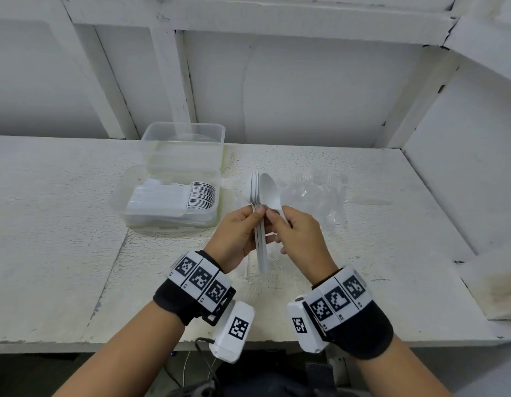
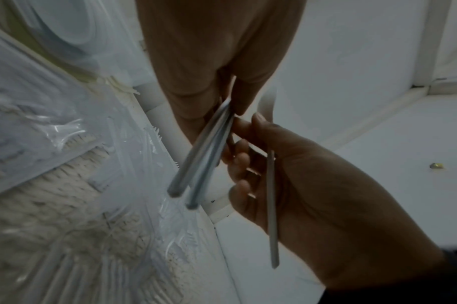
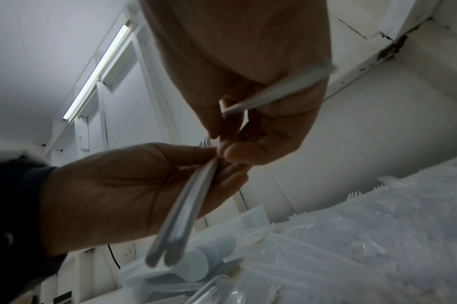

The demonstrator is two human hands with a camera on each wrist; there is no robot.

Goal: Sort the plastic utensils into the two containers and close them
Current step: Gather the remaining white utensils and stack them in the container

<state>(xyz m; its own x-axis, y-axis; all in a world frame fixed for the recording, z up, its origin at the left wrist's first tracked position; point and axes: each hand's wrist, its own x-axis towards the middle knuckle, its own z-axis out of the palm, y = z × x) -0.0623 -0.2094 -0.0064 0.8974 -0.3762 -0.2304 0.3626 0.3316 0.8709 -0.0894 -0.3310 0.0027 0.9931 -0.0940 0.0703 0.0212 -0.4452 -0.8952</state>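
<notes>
In the head view, the left hand (image 1: 238, 233) held a small bundle of white plastic forks (image 1: 255, 193), its thumb and fingers curled around the handles, the tines pointing away from the person. The right hand (image 1: 298, 239) was just beside it and held one white plastic spoon (image 1: 270, 191), its fingers closed on the handle, while its thumb and index finger also touched the fork handles. Both hands were above the white table (image 1: 62, 224), to the right of the near clear container (image 1: 165, 196). This container was open and held a tight row of white spoons. A second clear container (image 1: 182, 144) stood directly behind it, touching it. To the right of the near container, beyond the hands, a pile of clear plastic forks (image 1: 314, 190) lay on the table.

In the left wrist view, the fork handles (image 2: 201, 156) ran down from the pinch of the left hand (image 2: 209, 51). The right hand (image 2: 326, 185) kept the spoon handle (image 2: 271, 205) under its curled fingers.

In the right wrist view, the left hand (image 3: 113, 191) wrapped the fork handles (image 3: 180, 216), and the right hand (image 3: 248, 72) gripped the spoon handle (image 3: 279, 90) against its palm. The clear forks (image 3: 365, 236) were blurred below.
</notes>
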